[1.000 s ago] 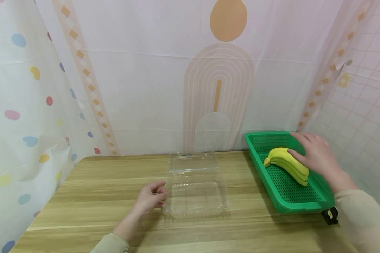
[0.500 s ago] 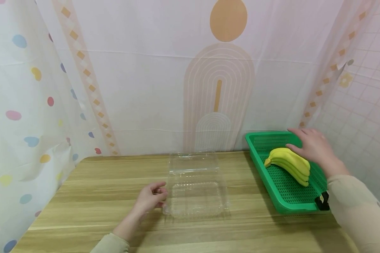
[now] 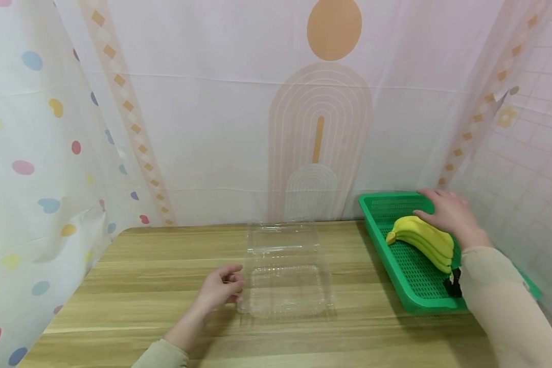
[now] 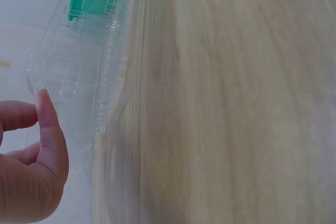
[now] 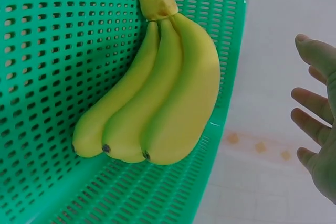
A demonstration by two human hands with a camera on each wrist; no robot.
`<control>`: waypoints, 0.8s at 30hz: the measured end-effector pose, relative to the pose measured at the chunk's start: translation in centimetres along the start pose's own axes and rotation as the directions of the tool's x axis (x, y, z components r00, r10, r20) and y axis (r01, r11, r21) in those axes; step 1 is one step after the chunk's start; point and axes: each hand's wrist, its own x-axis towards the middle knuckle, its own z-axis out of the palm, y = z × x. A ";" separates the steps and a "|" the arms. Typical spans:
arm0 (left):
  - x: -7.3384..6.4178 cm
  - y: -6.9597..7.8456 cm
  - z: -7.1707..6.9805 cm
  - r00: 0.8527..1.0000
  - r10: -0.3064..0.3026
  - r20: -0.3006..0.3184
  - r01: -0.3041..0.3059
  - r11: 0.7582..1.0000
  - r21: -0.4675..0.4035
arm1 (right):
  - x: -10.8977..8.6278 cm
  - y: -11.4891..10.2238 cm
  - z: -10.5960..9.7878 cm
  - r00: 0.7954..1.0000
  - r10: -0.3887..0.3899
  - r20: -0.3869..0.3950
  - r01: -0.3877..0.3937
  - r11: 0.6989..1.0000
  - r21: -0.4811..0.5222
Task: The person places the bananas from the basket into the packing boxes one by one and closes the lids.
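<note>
Fingers spread and holding nothing, my right hand [image 3: 453, 217] is nearer than my left hand [image 3: 217, 289], whose grip I cannot tell, to the bananas [image 3: 423, 238] lying just left of it in the green basket [image 3: 386, 258], stem leftward, their length slanting rightward toward me.
</note>
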 end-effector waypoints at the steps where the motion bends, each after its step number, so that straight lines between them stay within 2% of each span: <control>1: 0.0 0.0 0.0 1.000 0.005 0.001 -0.005 1.000 0.002 | 0.1 0.1 0.1 1.000 0.004 0.004 -0.004 1.000 0.002; 15: -0.3 0.2 0.0 1.000 -0.003 0.008 0.003 1.000 0.010 | 0.7 0.7 1.8 1.000 -0.003 -0.004 0.003 0.999 -0.033; 24: -0.2 0.1 0.0 1.000 -0.005 0.014 0.005 1.000 -0.009 | 0.7 1.1 2.8 1.000 0.008 0.023 -0.007 0.999 -0.032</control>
